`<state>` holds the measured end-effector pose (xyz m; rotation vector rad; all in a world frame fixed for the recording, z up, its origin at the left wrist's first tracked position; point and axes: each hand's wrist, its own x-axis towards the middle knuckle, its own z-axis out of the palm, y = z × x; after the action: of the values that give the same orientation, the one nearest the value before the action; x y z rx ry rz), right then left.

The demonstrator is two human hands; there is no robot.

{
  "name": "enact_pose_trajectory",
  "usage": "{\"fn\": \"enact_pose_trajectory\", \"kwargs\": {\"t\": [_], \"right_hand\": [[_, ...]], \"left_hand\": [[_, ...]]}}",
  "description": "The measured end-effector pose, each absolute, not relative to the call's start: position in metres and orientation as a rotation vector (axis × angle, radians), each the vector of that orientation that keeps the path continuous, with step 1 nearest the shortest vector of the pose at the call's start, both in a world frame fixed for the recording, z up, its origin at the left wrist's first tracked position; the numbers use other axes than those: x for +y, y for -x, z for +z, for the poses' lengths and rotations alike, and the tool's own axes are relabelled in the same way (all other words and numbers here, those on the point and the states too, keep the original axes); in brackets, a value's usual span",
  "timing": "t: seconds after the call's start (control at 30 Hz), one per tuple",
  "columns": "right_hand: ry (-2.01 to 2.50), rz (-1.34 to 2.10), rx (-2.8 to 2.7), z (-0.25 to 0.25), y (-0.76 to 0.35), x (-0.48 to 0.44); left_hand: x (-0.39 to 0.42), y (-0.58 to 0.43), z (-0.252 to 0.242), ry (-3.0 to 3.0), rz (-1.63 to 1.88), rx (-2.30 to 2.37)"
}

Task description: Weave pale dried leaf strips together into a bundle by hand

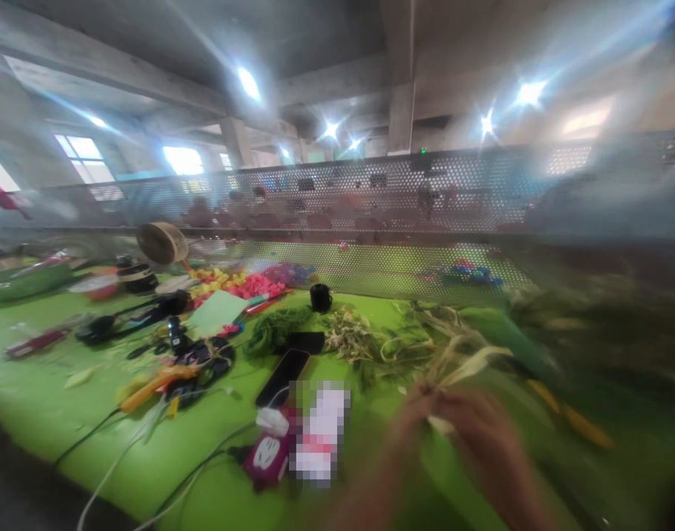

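Note:
My left hand (414, 409) and my right hand (478, 424) meet at the right of the green tabletop, both blurred. Their fingers are closed together on a strip of dried husk (478, 365) that sticks out above them, with a pale end showing below. Which fingers pinch it is smeared by motion. Just beyond my hands lies a tangle of dry, yellowish-green husk strips (409, 346). Left of this is a heap of shredded pale bits (348, 335), beside a bundle of dark green strands (274, 330).
A phone (283, 377) lies near a purple power strip (268, 457) with cables. Leftward are an orange-handled tool (156, 389), black tape (220, 358), a green card (218, 313) and pink and yellow pieces (254, 285). A perforated metal screen (337, 199) stands along the back.

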<state>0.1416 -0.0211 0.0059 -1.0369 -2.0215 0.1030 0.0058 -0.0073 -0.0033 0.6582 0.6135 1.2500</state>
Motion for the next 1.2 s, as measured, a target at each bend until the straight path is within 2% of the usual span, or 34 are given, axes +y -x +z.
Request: {"fn": "enact_pose_trajectory", "kwargs": {"t": [0.4, 0.6, 0.87, 0.93, 1.1, 1.2], "right_hand": [[1.341, 0.554, -1.570, 0.014, -0.140, -0.022], [1.295, 0.822, -1.424, 0.028, -0.138, -0.027], [1.239, 1.278, -1.385, 0.004, -0.142, -0.017], [1.260, 1.215, -1.431, 0.004, -0.144, -0.014], [1.348, 0.680, -1.433, 0.020, -0.149, -0.019], [1.396, 0.582, -1.372, 0.031, -0.148, -0.025]], "left_hand": [[-0.007, -0.002, 0.001, -0.892, 1.239, 0.846], [-0.007, -0.002, 0.002, -0.805, 1.243, 0.832], [-0.013, -0.010, 0.007, -0.630, 1.305, 0.708], [-0.012, -0.009, 0.004, -0.643, 1.263, 0.710], [-0.010, -0.003, 0.003, -0.967, 1.235, 0.944], [-0.011, -0.004, 0.006, -1.168, 1.202, 1.007]]}}
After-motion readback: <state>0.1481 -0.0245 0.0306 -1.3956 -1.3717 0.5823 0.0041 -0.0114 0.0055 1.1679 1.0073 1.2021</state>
